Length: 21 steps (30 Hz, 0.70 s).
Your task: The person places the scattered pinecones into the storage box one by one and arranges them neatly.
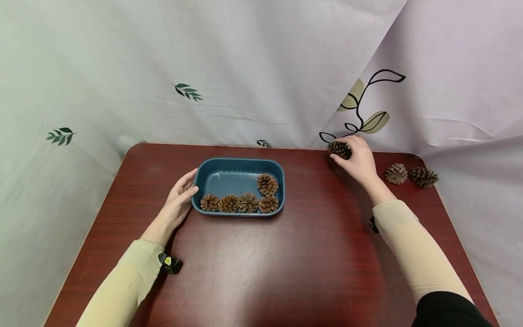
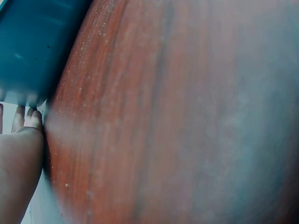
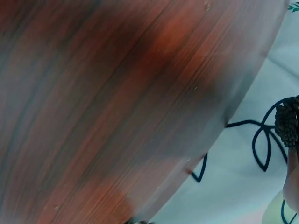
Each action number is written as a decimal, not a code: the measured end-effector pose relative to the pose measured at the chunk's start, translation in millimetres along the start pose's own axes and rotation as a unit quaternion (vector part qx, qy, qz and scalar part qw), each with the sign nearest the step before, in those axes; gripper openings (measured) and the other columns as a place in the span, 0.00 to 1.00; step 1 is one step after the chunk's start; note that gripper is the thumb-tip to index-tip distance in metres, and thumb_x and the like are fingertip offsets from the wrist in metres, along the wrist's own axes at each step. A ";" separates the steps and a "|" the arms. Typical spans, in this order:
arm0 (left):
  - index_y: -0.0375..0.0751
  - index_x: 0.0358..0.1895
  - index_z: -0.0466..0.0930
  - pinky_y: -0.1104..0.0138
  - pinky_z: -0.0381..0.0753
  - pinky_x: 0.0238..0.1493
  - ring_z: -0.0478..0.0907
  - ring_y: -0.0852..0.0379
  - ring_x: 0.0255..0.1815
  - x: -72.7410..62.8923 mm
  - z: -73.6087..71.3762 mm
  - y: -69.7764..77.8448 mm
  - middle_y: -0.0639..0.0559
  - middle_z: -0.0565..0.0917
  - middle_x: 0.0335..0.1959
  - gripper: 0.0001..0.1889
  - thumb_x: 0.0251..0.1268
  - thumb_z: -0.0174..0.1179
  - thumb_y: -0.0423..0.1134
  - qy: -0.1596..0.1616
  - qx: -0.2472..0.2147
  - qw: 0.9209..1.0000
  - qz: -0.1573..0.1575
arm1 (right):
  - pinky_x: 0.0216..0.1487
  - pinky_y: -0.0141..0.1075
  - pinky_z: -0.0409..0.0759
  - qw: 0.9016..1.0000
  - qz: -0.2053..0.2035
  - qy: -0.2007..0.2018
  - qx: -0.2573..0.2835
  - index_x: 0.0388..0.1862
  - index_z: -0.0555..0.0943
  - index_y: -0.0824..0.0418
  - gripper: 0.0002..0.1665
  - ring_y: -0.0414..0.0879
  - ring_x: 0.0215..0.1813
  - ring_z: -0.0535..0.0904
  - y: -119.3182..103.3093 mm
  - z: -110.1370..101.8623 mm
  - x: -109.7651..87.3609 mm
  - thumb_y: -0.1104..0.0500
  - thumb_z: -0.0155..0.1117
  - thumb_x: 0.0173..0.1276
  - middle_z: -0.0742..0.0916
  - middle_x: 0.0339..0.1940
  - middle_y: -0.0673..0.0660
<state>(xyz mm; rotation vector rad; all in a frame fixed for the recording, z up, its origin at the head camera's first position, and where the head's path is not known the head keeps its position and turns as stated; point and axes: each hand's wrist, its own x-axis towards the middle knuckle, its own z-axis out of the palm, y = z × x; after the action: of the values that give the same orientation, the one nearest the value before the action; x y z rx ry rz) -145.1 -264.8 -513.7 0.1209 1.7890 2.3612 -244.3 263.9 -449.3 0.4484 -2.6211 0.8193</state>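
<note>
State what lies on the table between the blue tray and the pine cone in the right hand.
Nothing lies there: in the head view, the stretch between the blue tray and the pine cone in the right hand is bare reddish-brown table.

Head camera looks forward and down over the table; closer wrist cameras share with it the blue tray (left) and a pinecone (right).

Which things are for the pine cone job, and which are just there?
For the job: blue tray, five pine cones inside, one pine cone in the right hand, probably the two loose pine cones.
Just there: leaf-print cloth, table, wrist cameras.
</note>
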 end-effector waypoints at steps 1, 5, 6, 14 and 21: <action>0.41 0.86 0.55 0.76 0.77 0.65 0.73 0.70 0.72 0.0 0.0 0.2 0.67 0.74 0.71 0.32 0.84 0.49 0.28 0.000 0.001 1.000 0.000 | 0.71 0.59 0.70 1.000 -0.001 0.000 0.004 0.58 0.84 0.70 0.26 0.67 0.65 0.77 -1.8 1.1 0.5 0.64 0.79 0.62 0.87 0.56 0.70; 0.41 0.86 0.55 0.76 0.77 0.64 0.73 0.70 0.71 0.0 -0.1 0.2 0.67 0.74 0.71 0.32 0.84 0.49 0.28 0.000 0.001 1.000 0.000 | 0.69 0.59 0.72 1.000 0.004 -0.003 0.014 0.59 0.85 0.69 0.26 0.67 0.65 0.78 -8.1 5.2 2.0 0.64 0.80 0.62 0.87 0.57 0.69; 0.41 0.86 0.55 0.76 0.77 0.64 0.73 0.69 0.71 0.0 -0.1 0.1 0.67 0.74 0.71 0.32 0.84 0.49 0.28 -0.001 0.000 1.000 0.000 | 0.67 0.58 0.73 1.000 0.006 -0.005 0.015 0.59 0.85 0.69 0.26 0.66 0.64 0.78 -10.0 6.2 2.2 0.63 0.80 0.62 0.87 0.57 0.69; 0.41 0.85 0.56 0.75 0.78 0.64 0.74 0.68 0.71 0.7 -0.3 -0.9 0.66 0.76 0.71 0.31 0.84 0.48 0.27 -0.005 -0.010 1.000 0.010 | 0.49 0.34 0.75 0.998 0.017 0.001 0.052 0.60 0.85 0.67 0.27 0.59 0.56 0.83 -27.9 11.9 1.9 0.64 0.80 0.62 0.87 0.57 0.66; 0.41 0.85 0.57 0.75 0.77 0.64 0.73 0.68 0.71 0.7 0.7 -0.8 0.66 0.76 0.70 0.31 0.84 0.48 0.27 -0.003 -0.014 1.000 0.007 | 0.55 0.25 0.72 0.994 0.026 0.008 0.107 0.61 0.86 0.66 0.28 0.59 0.57 0.84 -41.1 18.3 2.4 0.66 0.81 0.61 0.88 0.59 0.66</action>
<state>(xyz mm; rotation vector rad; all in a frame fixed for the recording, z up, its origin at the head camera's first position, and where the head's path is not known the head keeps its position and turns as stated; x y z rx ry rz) -145.7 -263.8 -514.3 0.1377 1.7580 2.3904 -234.4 220.4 -442.6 0.4288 -2.5510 1.1240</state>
